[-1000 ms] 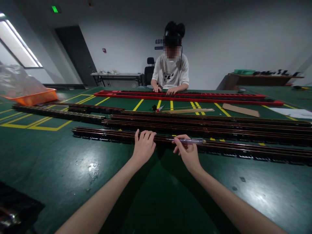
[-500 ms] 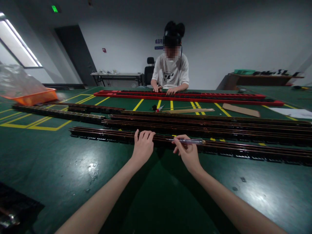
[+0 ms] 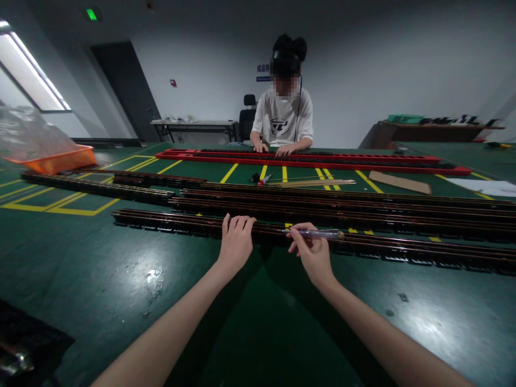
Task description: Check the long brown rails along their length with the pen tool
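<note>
A long dark rail (image 3: 161, 220) with copper-coloured strips along its top lies across the green table in front of me. My left hand (image 3: 237, 239) is closed over it, fingers bent across the top toward the far side; the thumb is hidden. Just to the right, my right hand (image 3: 313, 252) pinches a screwdriver (image 3: 322, 234) with a clear handle. The screwdriver lies nearly level, its thin shaft pointing left along the rail. Whether its tip touches the rail I cannot tell. Several similar rails (image 3: 363, 210) lie side by side just beyond.
Across the table a person (image 3: 284, 118) has both hands on a long red tray (image 3: 193, 157). An orange basket (image 3: 60, 160) with plastic bags stands at the left. Thin strips (image 3: 314, 183), a brown board (image 3: 399, 182) and white paper (image 3: 484, 186) lie beyond the rails.
The near rail has slid slightly left. My right hand and the screwdriver sit a little farther right; my left hand has barely moved.
</note>
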{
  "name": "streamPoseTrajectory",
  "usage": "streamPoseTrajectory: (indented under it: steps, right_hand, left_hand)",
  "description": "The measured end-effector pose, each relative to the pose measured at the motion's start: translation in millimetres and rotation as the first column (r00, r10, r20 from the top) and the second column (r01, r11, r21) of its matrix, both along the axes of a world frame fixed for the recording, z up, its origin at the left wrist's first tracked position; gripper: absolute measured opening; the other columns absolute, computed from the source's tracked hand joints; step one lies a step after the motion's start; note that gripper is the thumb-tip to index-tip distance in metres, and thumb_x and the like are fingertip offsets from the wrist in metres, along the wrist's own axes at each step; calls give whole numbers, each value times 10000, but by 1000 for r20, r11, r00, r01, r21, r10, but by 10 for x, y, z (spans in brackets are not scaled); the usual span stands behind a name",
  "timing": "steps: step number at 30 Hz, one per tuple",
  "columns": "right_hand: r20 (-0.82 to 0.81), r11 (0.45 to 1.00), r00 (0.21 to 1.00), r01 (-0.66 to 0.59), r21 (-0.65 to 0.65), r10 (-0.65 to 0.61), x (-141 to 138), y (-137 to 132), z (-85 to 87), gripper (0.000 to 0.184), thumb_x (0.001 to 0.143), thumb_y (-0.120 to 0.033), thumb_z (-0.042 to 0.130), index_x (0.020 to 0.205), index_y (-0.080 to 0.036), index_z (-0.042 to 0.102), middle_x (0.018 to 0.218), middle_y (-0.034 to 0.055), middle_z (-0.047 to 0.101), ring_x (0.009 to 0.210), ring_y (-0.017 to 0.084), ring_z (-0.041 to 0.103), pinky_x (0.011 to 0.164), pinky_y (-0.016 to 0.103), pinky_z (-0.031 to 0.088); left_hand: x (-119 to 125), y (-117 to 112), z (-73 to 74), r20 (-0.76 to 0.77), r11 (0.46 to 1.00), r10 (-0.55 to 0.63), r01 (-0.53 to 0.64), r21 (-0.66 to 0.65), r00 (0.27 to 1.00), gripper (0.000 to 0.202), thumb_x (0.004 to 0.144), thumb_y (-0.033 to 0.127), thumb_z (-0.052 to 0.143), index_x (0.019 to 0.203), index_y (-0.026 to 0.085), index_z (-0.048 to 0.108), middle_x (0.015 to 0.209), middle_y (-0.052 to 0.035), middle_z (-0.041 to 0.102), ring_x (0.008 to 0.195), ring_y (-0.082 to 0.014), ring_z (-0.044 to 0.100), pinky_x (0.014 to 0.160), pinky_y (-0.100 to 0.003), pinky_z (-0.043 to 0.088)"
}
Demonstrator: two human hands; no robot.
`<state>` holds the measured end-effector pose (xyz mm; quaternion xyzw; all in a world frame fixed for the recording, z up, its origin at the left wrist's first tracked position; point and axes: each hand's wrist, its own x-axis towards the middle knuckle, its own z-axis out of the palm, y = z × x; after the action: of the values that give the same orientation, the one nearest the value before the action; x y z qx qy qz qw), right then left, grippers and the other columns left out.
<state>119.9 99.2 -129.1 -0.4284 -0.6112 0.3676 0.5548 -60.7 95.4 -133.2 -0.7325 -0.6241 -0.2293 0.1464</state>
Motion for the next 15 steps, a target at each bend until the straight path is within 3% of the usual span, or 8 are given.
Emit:
streamPoseTrajectory:
  steps: [15]
  right_hand:
    - [-26, 999, 999, -47, -13, 47, 2, 5, -1, 308, 785, -490, 594, 813, -184, 573, 739, 26, 647, 471, 117, 581, 400, 218, 413]
  left_hand:
    - [-5, 6, -5, -23, 1000, -3, 3, -5, 1000, 410, 812, 48, 341, 1130, 178, 563, 1111, -74, 620, 1096, -237, 512, 1069, -466, 254]
